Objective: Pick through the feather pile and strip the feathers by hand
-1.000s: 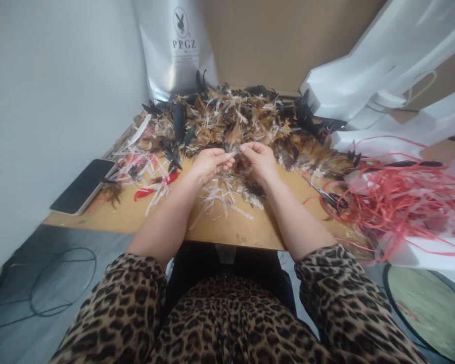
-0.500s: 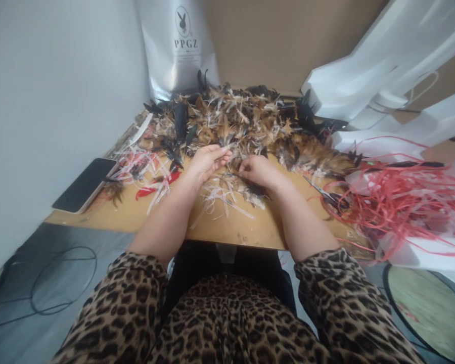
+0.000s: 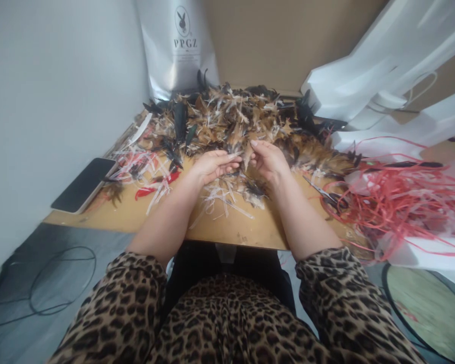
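Over the near edge of a heap of brown and black feathers (image 3: 227, 114), my two hands are close together. My left hand (image 3: 219, 165) is closed in a pinch, thumb on top, on a feather whose pale, thin end shows at the fingertips. Between the thumb and fingers of my right hand (image 3: 272, 160) is a brown feather (image 3: 247, 154), its tip pointing down beside my left fingertips. Beneath the hands lie more loose feathers (image 3: 254, 194) and a tangle of white ribbon strips (image 3: 218, 199) on the wooden table (image 3: 235, 230).
To the left lie a phone (image 3: 82, 186), pink and white strips (image 3: 136, 164) and a red feather (image 3: 146, 192). Scissors (image 3: 324, 193) rest at the right beside a pile of red plastic ribbon (image 3: 409, 202). A silver bag (image 3: 182, 65) stands behind the heap.
My right hand dropped to the loose feathers below, then rose with a brown feather to my left fingertips. My left hand stayed pinched and shifted slightly right.
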A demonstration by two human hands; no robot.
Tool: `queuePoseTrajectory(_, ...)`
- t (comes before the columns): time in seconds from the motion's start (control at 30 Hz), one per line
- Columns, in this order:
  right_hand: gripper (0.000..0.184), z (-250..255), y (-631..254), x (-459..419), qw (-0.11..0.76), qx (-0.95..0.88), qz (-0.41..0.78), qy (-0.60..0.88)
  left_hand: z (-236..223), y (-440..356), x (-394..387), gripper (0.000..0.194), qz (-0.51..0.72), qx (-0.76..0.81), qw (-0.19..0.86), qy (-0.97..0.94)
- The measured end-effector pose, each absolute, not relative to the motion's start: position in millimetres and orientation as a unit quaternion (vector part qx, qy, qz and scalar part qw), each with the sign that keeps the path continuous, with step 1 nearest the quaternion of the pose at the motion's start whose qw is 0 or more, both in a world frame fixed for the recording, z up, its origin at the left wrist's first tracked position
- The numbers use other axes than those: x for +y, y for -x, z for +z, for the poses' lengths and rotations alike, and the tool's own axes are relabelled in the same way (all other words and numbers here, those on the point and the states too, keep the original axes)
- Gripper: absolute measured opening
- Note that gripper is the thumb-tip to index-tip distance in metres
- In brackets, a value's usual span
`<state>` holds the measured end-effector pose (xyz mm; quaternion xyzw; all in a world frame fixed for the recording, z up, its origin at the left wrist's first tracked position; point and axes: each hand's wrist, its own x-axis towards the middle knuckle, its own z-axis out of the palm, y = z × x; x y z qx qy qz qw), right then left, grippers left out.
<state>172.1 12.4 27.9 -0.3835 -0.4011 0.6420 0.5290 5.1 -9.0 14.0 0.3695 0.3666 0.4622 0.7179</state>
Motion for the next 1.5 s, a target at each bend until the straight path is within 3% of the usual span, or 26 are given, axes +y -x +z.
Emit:
queuePoseTrajectory(0.53,0.019,19.7,-166.0,15.9,0.583,-0.303,0.660,0.364,11.6,-7.1,-7.5,0.007,0.450,0.333,0.749,-0.354)
queuePoseTrajectory(0.83,0.023,12.2,-151.6,5.4,0.493,-0.350,0.705,0.371,15.7,-8.6,-9.3,0.006,0.498,0.336,0.706,-0.375)
queuePoseTrajectory(1.13,0.032,14.3,-155.9,7.6,0.544,-0.417,0.613,0.394,13.2,-5.8,-5.9,0.006,0.501,0.358,0.710,-0.342)
queuePoseTrajectory(1.5,0.029,18.5,-150.5,-1.3,0.557,-0.515,0.491,0.428,13.0,-9.9,-8.3,0.005,0.473,0.385,0.696,-0.379)
